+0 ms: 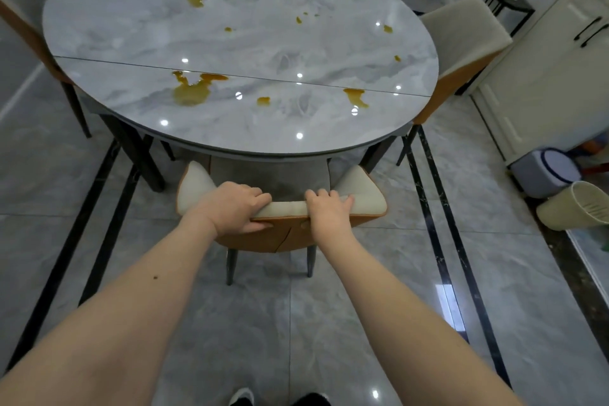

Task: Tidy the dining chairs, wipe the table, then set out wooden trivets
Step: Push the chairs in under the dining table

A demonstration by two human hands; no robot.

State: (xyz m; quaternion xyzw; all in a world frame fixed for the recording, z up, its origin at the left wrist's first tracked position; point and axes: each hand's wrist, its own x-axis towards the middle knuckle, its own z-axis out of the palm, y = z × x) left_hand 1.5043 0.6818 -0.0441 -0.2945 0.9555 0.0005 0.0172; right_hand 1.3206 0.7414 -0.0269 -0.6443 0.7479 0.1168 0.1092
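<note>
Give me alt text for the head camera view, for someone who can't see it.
Both hands, left hand and right hand, grip the top of a chair backrest at a round marble table. Yellow-brown spills dot the tabletop; more chairs stand at its left and right.

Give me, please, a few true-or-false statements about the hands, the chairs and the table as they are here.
1. Both hands, left hand and right hand, grip the top of the near chair. True.
2. The table has been wiped clean. False: yellow spills lie across it.
3. Wooden trivets sit on the table. False: none are visible.
4. Another chair stands at the table's right side. True.
</note>
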